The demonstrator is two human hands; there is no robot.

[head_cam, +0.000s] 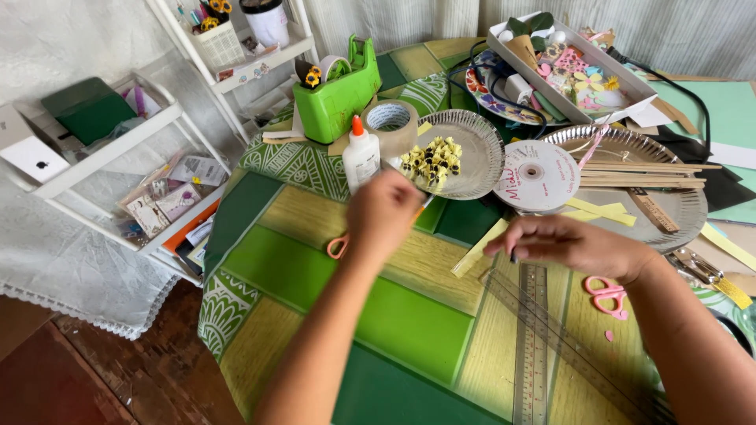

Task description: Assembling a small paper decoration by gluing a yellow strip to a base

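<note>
My left hand (383,214) is over the green patterned table, fingers closed over orange-handled scissors (338,247), of which only a handle loop shows below the hand. It is just in front of a white glue bottle (361,159) with an orange cap. My right hand (571,245) lies palm down, fingers pressing on a clear ruler (532,338) and a clear set square (579,358). A yellow paper strip (479,249) lies between the hands. A silver paper plate (472,149) behind holds small yellow and black paper pieces (433,161).
A green tape dispenser (337,94), a roll of brown tape (390,122), a white ribbon spool (537,175), a second silver plate (677,206) with wooden sticks, pink scissors (608,295) and a white box (639,86) of craft bits crowd the back. A white shelf (102,153) stands left.
</note>
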